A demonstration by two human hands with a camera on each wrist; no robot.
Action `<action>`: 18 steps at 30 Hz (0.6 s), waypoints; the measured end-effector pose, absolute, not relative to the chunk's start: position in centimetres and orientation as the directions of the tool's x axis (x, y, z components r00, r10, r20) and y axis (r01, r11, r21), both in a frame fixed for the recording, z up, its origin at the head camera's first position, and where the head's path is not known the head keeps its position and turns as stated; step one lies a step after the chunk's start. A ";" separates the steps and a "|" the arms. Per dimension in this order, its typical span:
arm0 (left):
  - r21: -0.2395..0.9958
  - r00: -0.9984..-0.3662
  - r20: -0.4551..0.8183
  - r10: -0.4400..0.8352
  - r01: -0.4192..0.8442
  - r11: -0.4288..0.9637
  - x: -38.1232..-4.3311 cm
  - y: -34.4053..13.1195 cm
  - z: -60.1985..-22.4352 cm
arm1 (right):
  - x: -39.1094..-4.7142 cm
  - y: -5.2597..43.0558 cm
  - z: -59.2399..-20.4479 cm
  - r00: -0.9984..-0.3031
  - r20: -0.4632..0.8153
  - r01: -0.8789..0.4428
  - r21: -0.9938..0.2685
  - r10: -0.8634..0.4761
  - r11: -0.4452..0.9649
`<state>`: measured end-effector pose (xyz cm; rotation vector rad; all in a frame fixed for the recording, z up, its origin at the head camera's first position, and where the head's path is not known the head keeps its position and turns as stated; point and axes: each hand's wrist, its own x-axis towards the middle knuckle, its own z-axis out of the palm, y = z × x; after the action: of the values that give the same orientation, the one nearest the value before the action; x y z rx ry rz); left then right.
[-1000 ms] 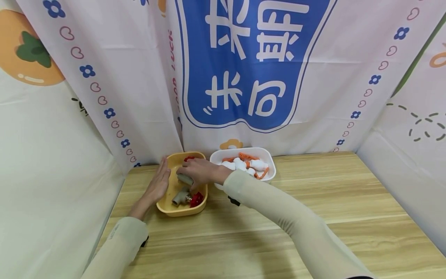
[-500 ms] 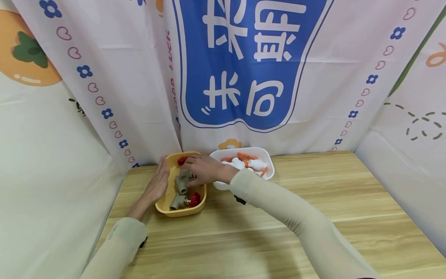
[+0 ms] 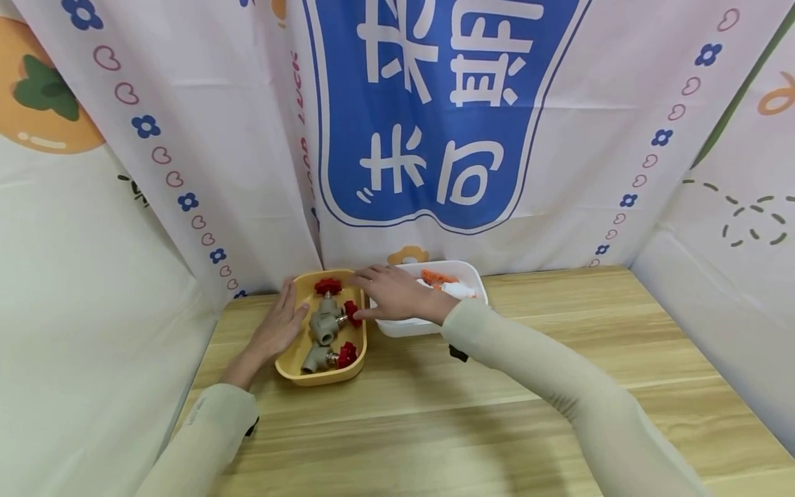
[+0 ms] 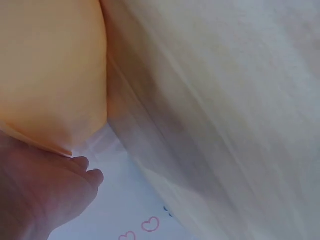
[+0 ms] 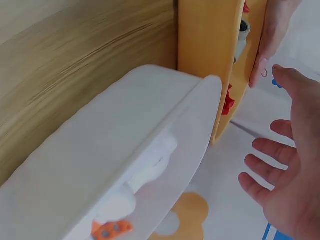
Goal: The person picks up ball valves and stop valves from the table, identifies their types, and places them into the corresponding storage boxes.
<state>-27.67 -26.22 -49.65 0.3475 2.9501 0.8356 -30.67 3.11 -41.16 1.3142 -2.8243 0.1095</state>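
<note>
Several grey pipe valves [image 3: 325, 324] with red handwheels lie in a yellow tray [image 3: 319, 379] at the back left of the table. My left hand [image 3: 277, 333] rests along the tray's left rim with its fingers straight. My right hand [image 3: 397, 293] hovers over the gap between the yellow tray and a white tray [image 3: 406, 327], fingers spread and nothing held. In the right wrist view, the same right hand [image 5: 290, 170] is loosely open beside the white tray. White fittings [image 3: 458, 290] with orange handles [image 3: 439, 277] lie in the white tray, partly hidden by my right hand.
The wooden table [image 3: 397, 428] stretches forward and to the right of the trays. A printed curtain [image 3: 546, 235] hangs close behind both trays, and white cloth walls [image 3: 99, 290] stand at the sides.
My right hand has let go of a grey valve in the yellow tray and moved right, over the white tray's left end. The left hand stays at the rim.
</note>
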 end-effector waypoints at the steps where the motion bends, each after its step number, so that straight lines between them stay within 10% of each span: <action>1: 0.516 -0.972 0.004 0.233 0.202 0.833 -27.6 -26.2 -49.5 | -30.6 3.5 -41.2 -0.650 0.055 -0.760 -0.057 -0.758 0.647; 18: 0.373 -0.969 0.029 0.245 0.238 0.897 -26.7 -24.8 -47.5 | -29.8 10.6 -41.3 -0.760 0.078 -0.650 -0.105 -0.646 0.752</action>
<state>-26.69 -24.81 -47.50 0.3871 3.0418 0.5943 -29.83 10.59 -41.33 1.0749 -2.9064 0.1953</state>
